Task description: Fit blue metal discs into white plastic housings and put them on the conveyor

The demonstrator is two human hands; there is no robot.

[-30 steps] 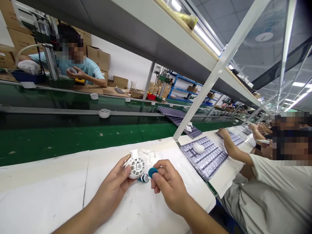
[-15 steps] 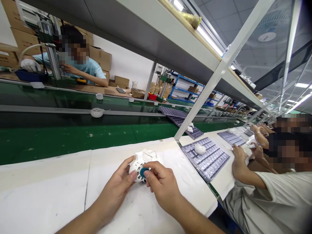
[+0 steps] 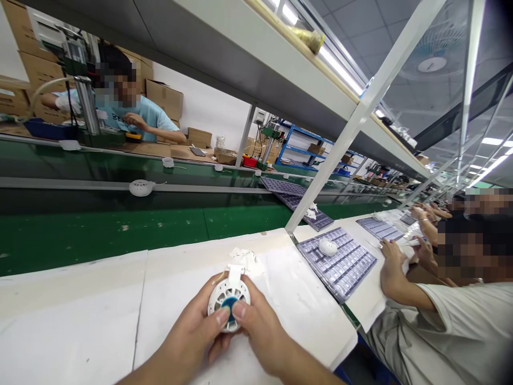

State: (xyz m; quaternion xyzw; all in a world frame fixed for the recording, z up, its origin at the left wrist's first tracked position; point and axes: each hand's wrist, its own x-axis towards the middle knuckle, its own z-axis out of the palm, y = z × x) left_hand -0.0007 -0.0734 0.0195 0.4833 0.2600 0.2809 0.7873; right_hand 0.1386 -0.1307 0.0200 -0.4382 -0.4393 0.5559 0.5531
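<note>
Right hand (image 3: 262,326) has shifted round the housing (image 3: 230,290), now cupped with left hand (image 3: 190,329) above the bench (image 3: 80,310). Both thumbs seemingly press the disc (image 3: 230,302); that calls for even force.

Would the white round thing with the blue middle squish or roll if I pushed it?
The round, white, slotted plastic case looks stiff, undented under both thumbs. Its thin spokes might snap. Its curved rim could roll, but the square white plastic tab sticking out would probably stop it.
</note>
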